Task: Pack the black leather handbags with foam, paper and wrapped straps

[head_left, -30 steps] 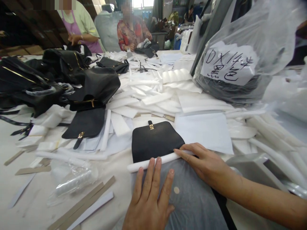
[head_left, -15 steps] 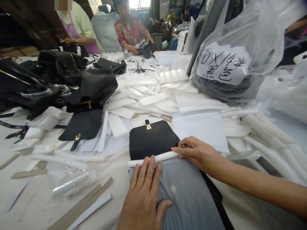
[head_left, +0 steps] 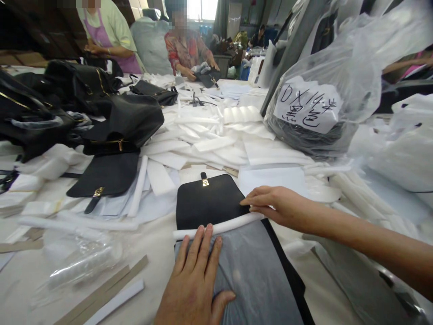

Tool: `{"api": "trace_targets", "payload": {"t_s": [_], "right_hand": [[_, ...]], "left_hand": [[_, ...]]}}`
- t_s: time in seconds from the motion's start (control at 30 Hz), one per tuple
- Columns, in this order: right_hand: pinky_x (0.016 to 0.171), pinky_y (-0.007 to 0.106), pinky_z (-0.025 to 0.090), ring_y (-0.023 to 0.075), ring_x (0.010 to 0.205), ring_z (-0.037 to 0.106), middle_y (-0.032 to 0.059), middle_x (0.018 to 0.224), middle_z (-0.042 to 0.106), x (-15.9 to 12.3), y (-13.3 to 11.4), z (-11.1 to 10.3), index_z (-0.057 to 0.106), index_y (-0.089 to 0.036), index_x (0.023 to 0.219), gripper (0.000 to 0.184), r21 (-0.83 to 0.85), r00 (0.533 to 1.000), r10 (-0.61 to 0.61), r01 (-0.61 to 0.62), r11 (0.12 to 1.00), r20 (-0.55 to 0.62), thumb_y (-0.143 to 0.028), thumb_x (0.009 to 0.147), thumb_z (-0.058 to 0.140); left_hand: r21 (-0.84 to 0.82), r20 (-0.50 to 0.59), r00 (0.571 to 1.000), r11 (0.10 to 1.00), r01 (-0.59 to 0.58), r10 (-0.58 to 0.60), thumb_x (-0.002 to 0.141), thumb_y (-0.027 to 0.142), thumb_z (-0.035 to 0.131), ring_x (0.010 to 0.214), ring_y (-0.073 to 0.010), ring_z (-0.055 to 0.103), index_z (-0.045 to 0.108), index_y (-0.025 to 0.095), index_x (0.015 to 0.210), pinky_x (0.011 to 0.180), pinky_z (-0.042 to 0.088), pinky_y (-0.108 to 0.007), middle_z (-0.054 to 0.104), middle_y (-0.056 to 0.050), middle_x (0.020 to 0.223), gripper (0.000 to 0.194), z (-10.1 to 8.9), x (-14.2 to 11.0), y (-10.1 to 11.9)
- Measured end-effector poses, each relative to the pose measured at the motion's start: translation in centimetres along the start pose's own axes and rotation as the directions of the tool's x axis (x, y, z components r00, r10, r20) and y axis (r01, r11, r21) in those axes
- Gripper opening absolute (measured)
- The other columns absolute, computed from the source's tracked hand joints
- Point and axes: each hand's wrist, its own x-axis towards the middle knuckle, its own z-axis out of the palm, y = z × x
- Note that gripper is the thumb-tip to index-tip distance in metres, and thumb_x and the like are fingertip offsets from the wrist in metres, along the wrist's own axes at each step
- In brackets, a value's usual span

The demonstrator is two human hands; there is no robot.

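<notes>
In front of me lies a black bag with its flap (head_left: 206,203) folded out away from me, a gold clasp at its far end. Thin greyish tissue (head_left: 260,271) covers the bag's body. A white foam roll (head_left: 233,223) rests across the fold between flap and body. My left hand (head_left: 194,280) lies flat on the tissue, fingers spread, fingertips touching the roll. At the flap's right edge my right hand (head_left: 270,205) has thumb and fingertips closed on the black flap, just above the roll's right end.
Another black bag (head_left: 128,119) with its flap out lies to the left, beside more bags. White foam strips (head_left: 203,140) are heaped behind. A labelled plastic bag (head_left: 311,108) stands at right. Grey-brown strips (head_left: 104,289) lie front left. Two people (head_left: 189,54) work across the table.
My right hand has shifted from the roll's right end to the flap's edge. The roll's right end is now uncovered. My left hand stays flat; the view has shifted slightly.
</notes>
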Motion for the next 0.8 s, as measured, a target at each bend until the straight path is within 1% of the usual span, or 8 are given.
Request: {"api": "trace_targets", "payload": {"t_s": [0.13, 0.3, 0.43, 0.5, 0.57, 0.67, 0.73, 0.8], "right_hand": [[0.099, 0.033, 0.047, 0.0233, 0.113, 0.064, 0.0102, 0.125, 0.068, 5.6, 0.2, -0.2, 0.064, -0.019, 0.129, 0.036, -0.049, 0.985, 0.035, -0.044, 0.998, -0.168, -0.030, 0.098, 0.050], [0.094, 0.038, 0.049, 0.0307, 0.108, 0.066, 0.0160, 0.113, 0.073, 14.2, 1.1, 1.9, 0.060, -0.010, 0.133, 0.058, -0.059, 0.954, 0.278, -0.273, 0.960, 0.116, -0.048, 0.090, 0.061], [0.084, 0.029, 0.051, 0.0247, 0.098, 0.068, 0.0110, 0.108, 0.075, 16.9, 1.9, 0.7, 0.072, -0.012, 0.115, 0.053, 0.025, 0.920, 0.326, -0.340, 0.940, 0.219, -0.053, 0.082, 0.069], [0.080, 0.024, 0.050, 0.0193, 0.093, 0.068, 0.0046, 0.103, 0.076, 16.2, 1.3, -1.1, 0.075, -0.017, 0.107, 0.042, 0.177, 0.942, 0.249, -0.291, 0.940, 0.226, -0.052, 0.085, 0.066], [0.074, 0.023, 0.050, 0.0167, 0.085, 0.067, 0.0009, 0.092, 0.075, 14.1, -0.5, -3.1, 0.077, -0.019, 0.097, 0.036, 0.315, 0.988, 0.087, -0.124, 0.941, 0.129, -0.050, 0.086, 0.066], [0.073, 0.024, 0.051, 0.0153, 0.080, 0.066, 0.0003, 0.086, 0.073, 9.1, -4.6, -4.5, 0.078, -0.020, 0.093, 0.023, 0.214, 0.989, -0.104, 0.125, 0.969, -0.106, -0.040, 0.081, 0.074], [0.073, 0.022, 0.052, 0.0134, 0.082, 0.067, 0.0016, 0.094, 0.073, 5.2, -7.0, -3.5, 0.076, -0.023, 0.100, 0.015, 0.103, 0.962, -0.223, 0.240, 0.965, -0.155, -0.027, 0.089, 0.066], [0.078, 0.022, 0.055, 0.0144, 0.092, 0.067, 0.0059, 0.118, 0.070, 1.4, -8.2, -1.3, 0.072, -0.022, 0.110, 0.022, -0.064, 0.922, -0.349, 0.343, 0.937, -0.167, -0.019, 0.094, 0.058]], "left_hand": [[0.023, 0.003, 1.000, 1.000, 0.005, -0.005, 0.075, 0.063, 0.067, 0.136, -0.0377, 0.042, 0.053, 0.011, 0.137, 0.108, 0.032, -0.050, 0.047, -0.021, 0.148, 0.083, -0.1, 0.1, 0.0], [0.031, -0.006, 1.000, 0.999, -0.008, 0.008, 0.071, 0.068, 0.069, 0.133, -0.0387, 0.046, 0.055, 0.012, 0.135, 0.103, 0.038, -0.049, 0.049, -0.023, 0.146, 0.086, -0.1, 0.0, -0.4], [-0.012, 0.029, 1.000, 1.000, 0.012, -0.011, 0.071, 0.066, 0.070, 0.136, -0.0390, 0.044, 0.053, 0.011, 0.138, 0.102, 0.043, -0.050, 0.043, -0.024, 0.150, 0.088, -0.5, 0.1, -0.4], [-0.052, 0.068, 0.997, 0.998, 0.041, -0.037, 0.074, 0.063, 0.070, 0.139, -0.0387, 0.041, 0.050, 0.013, 0.141, 0.103, 0.043, -0.052, 0.038, -0.022, 0.153, 0.086, -0.8, 0.2, -0.4], [-0.093, 0.105, 0.993, 0.993, 0.070, -0.060, 0.076, 0.061, 0.069, 0.141, -0.0379, 0.038, 0.046, 0.015, 0.143, 0.105, 0.043, -0.054, 0.035, -0.020, 0.156, 0.085, -1.1, 0.2, -0.5], [-0.158, 0.124, 0.989, 0.982, 0.100, -0.080, 0.077, 0.062, 0.068, 0.139, -0.0380, 0.040, 0.045, 0.017, 0.144, 0.106, 0.043, -0.055, 0.036, -0.019, 0.156, 0.084, -1.2, 0.0, -0.5], [-0.210, 0.109, 0.988, 0.968, 0.135, -0.114, 0.077, 0.063, 0.068, 0.131, -0.0381, 0.049, 0.048, 0.017, 0.142, 0.102, 0.048, -0.054, 0.047, -0.018, 0.149, 0.083, -1.1, -0.3, -0.3], [-0.262, 0.062, 0.986, 0.951, 0.166, -0.155, 0.079, 0.060, 0.067, 0.119, -0.0362, 0.060, 0.052, 0.020, 0.138, 0.094, 0.053, -0.052, 0.062, -0.014, 0.134, 0.073, -0.8, -0.7, 0.0]]}}
